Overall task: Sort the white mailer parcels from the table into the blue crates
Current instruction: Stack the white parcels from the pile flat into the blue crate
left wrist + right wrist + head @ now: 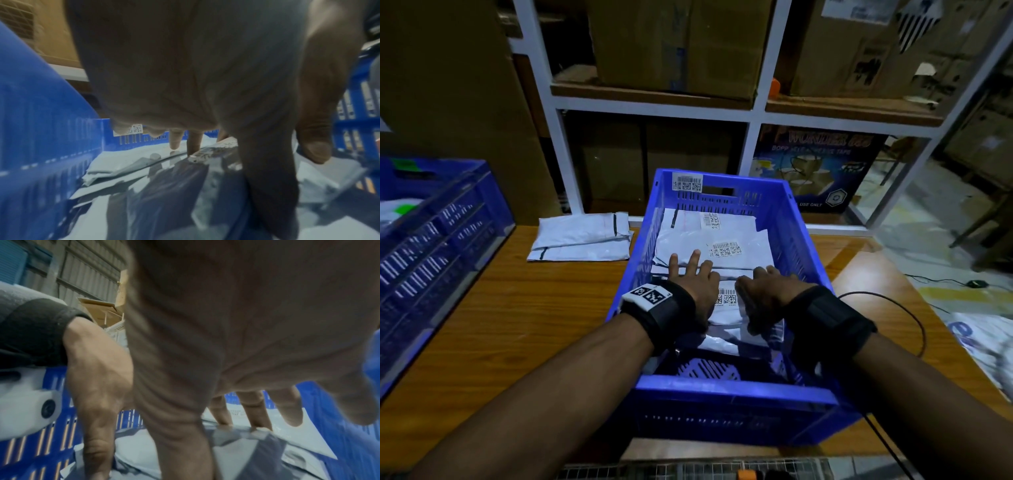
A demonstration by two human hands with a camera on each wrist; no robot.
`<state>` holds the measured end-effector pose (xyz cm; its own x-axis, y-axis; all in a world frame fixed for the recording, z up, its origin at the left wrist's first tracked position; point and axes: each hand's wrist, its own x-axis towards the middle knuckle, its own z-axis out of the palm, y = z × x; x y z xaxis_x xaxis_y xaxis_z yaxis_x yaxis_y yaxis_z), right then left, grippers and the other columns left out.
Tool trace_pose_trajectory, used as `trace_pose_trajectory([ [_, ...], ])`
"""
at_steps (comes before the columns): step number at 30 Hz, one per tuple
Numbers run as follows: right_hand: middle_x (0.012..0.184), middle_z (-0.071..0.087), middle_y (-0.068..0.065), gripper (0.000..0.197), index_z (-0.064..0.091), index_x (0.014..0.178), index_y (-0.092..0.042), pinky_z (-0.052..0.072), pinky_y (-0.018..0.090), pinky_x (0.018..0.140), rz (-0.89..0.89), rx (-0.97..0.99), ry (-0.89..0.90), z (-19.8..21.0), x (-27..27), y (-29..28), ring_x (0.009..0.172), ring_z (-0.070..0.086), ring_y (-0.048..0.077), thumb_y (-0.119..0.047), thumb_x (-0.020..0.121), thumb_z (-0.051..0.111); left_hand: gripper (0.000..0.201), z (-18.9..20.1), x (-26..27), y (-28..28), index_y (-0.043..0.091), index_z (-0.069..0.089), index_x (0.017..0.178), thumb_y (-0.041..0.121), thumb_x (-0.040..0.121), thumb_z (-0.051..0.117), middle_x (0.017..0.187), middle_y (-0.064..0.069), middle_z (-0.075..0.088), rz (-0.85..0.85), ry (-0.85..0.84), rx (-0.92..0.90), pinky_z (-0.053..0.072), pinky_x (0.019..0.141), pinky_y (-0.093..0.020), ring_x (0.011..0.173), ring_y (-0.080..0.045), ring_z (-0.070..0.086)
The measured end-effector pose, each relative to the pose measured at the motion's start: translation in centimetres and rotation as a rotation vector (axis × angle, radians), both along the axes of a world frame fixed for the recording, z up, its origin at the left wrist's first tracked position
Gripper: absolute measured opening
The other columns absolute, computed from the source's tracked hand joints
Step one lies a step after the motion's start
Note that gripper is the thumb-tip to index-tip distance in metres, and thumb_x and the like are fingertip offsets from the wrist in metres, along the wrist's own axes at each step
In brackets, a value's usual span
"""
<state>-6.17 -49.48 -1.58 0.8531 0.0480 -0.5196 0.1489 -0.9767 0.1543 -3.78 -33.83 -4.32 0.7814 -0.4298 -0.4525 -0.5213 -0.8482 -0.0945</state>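
Far left: a second blue crate (431,219) sits on the wooden tabletop (517,325), something white and green showing inside it, too dim to identify.

Left of centre, at the tabletop's far edge: two white mailer parcels (582,236) lie stacked flat, just beside the left wall of the centre crate and outside it.

Centre: blue crate (722,387) on the tabletop, barcode sticker on its far wall. Inside, several white mailer parcels overlap in layers; the rear parcel (709,219) is against the far wall, the middle parcel (722,250) overlaps it, and the front parcel (726,308) lies nearest, barcode label up, with glossy creased film below it.

Left hand (695,287), inside the crate, black wrist strap with printed marker. Fingers (174,139) are spread and straight, tips down on the parcels at the seam between middle and front parcel; thumb alongside. Nothing gripped.

Right hand (763,294), just beside the left, also inside the crate, black strap. The wrist view shows its fingers (255,412) extended downward, tips touching the front parcel's far edge, thumb reaching down toward its near part. Cannot tell whether this amounts to a pinch or only a press.

Right: a black cable (914,318) loops over the tabletop beside the crate.

Behind: white shelving (654,102) with cardboard boxes (678,44).
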Motion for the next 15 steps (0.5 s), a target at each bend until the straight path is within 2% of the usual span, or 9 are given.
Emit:
trace_pose_trajectory([
  [2, 0.136, 0.036, 0.009, 0.081, 0.036, 0.127, -0.029, 0.035, 0.061, 0.105, -0.014, 0.008, 0.02, -0.5, 0.2, -0.1, 0.134, 0.032, 0.037, -0.051, 0.064, 0.083, 0.116, -0.4, 0.0, 0.0, 0.006, -0.001, 0.156, 0.048, 0.081, 0.076, 0.163, -0.013, -0.021, -0.005, 0.007, 0.002, -0.009, 0.11, -0.073, 0.146, -0.039, -0.029],
  [4, 0.144, 0.035, 0.008, 0.094, 0.026, 0.136, -0.032, 0.038, 0.053, 0.106, -0.027, 0.031, 0.048, -1.1, 0.5, -0.1, 0.132, 0.041, 0.035, -0.055, 0.064, 0.082, 0.132, -0.8, 0.0, -0.1, 0.007, -0.012, 0.156, 0.068, 0.074, 0.072, 0.16, -0.012, -0.031, -0.022, 0.014, 0.014, -0.011, 0.109, -0.073, 0.145, -0.039, -0.031],
  [6, 0.161, 0.015, 0.009, 0.115, -0.001, 0.154, -0.028, 0.031, 0.048, 0.114, -0.052, 0.025, 0.092, -1.7, 0.6, -0.1, 0.143, 0.031, 0.031, -0.058, 0.073, 0.075, 0.139, -1.2, 0.0, -0.3, 0.009, -0.02, 0.155, 0.081, 0.07, 0.064, 0.158, -0.01, -0.035, -0.04, 0.019, 0.001, -0.012, 0.109, -0.072, 0.144, -0.038, -0.033],
  [7, 0.163, 0.004, 0.011, 0.121, -0.011, 0.154, -0.025, 0.028, 0.047, 0.116, -0.073, 0.038, 0.091, -1.9, 0.6, 0.0, 0.146, 0.026, 0.03, -0.057, 0.075, 0.075, 0.139, -1.4, 0.1, -0.4, 0.01, -0.022, 0.154, 0.083, 0.07, 0.061, 0.158, -0.009, -0.036, -0.048, 0.02, -0.007, -0.012, 0.11, -0.072, 0.144, -0.037, -0.033],
  [8, 0.163, 0.0, 0.013, 0.125, -0.014, 0.154, -0.023, 0.029, 0.046, 0.115, -0.097, 0.069, 0.084, -2.1, 0.5, 0.1, 0.146, 0.028, 0.032, -0.053, 0.074, 0.077, 0.139, -1.5, 0.1, -0.4, 0.01, -0.023, 0.154, 0.083, 0.07, 0.06, 0.158, -0.009, -0.037, -0.055, 0.015, -0.012, -0.012, 0.11, -0.072, 0.144, -0.037, -0.033],
  [11, 0.16, 0.001, 0.019, 0.133, -0.014, 0.154, -0.02, 0.039, 0.043, 0.108, -0.088, 0.156, 0.047, -2.1, 0.3, 0.7, 0.137, 0.04, 0.038, -0.042, 0.069, 0.085, 0.135, -2.0, 0.2, -0.5, 0.01, -0.022, 0.154, 0.08, 0.073, 0.06, 0.159, -0.008, -0.035, -0.06, -0.005, -0.015, -0.011, 0.111, -0.07, 0.145, -0.036, -0.031],
  [15, 0.161, -0.012, 0.02, 0.137, -0.019, 0.153, -0.016, 0.038, 0.039, 0.109, -0.084, 0.218, 0.058, -1.5, 0.4, 0.7, 0.139, 0.038, 0.036, -0.041, 0.07, 0.086, 0.128, -2.4, 0.0, -0.4, 0.01, -0.021, 0.154, 0.073, 0.08, 0.061, 0.16, -0.008, -0.032, -0.05, -0.007, -0.013, -0.011, 0.112, -0.068, 0.147, -0.035, -0.028],
])
